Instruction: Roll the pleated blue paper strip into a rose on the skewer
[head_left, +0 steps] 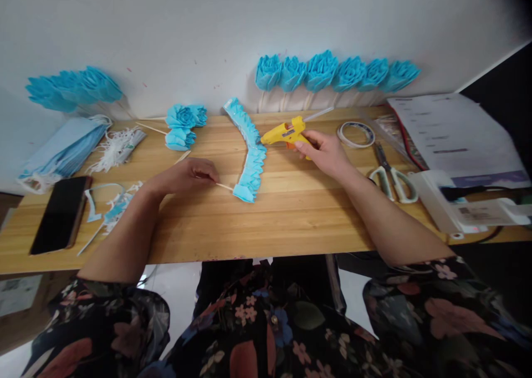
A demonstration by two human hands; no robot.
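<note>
A curved, ruffled blue strip (252, 159) lies on the wooden table (266, 228), its lower end wrapped at the tip of a thin wooden stick (224, 187). My left hand (185, 175) pinches that stick from the left. On the other side, my right hand (324, 152) is closed around a yellow glue gun (286, 133), a clear glue stick poking out of its back. The gun's nozzle points left and is at the middle of the strip; whether it touches is too small to tell.
Blue flowers (322, 70) on sticks lean along the wall; others (180, 126) lie behind my left hand. Blue masks (66, 145) and a phone (61, 214) are left. Tape (356, 134), scissors (393, 178), papers (457, 139) and a power strip (444, 200) are right.
</note>
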